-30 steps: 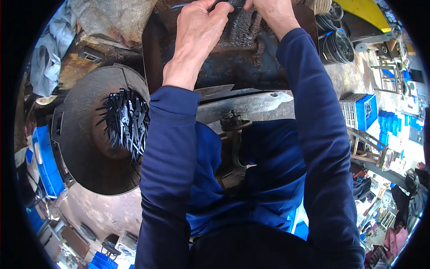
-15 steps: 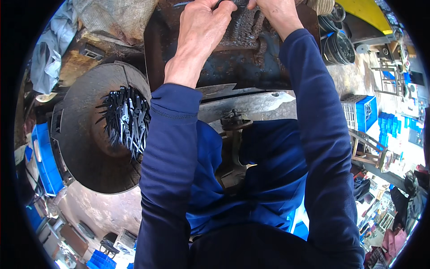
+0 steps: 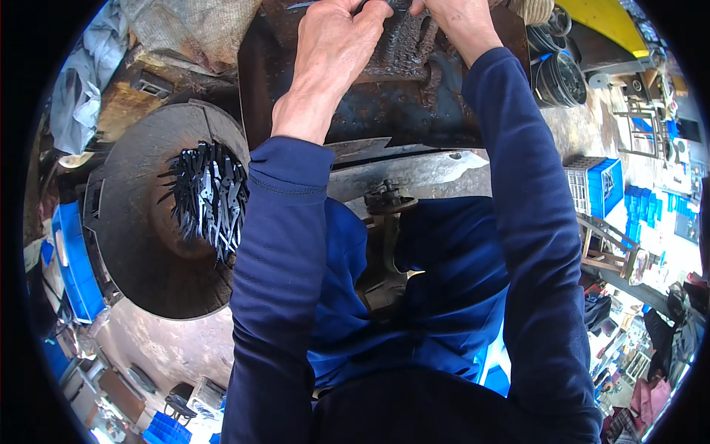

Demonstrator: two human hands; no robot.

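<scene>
The person leans both forearms over a grimy dark metal tray [image 3: 403, 118]. The left hand [image 3: 329, 66] has its fingers curled closed on a small dark piece [image 3: 360, 8] at the tray's far side, mostly hidden by the hand and cut by the upper edge. The right hand [image 3: 462, 26] is bent in beside it, thumb near; its fingers run out of view, so I can't tell how open they are or what they grip.

Left of the knees sits a round basin [image 3: 133, 229] with a heap of black tools [image 3: 211, 196]; the left sleeve [image 3: 281, 244] covers its right edge. A sack [image 3: 188, 29] crowds behind, black buckets [image 3: 558, 78] stand right of the tray, and a metal fitting [image 3: 387, 200] juts between the knees.
</scene>
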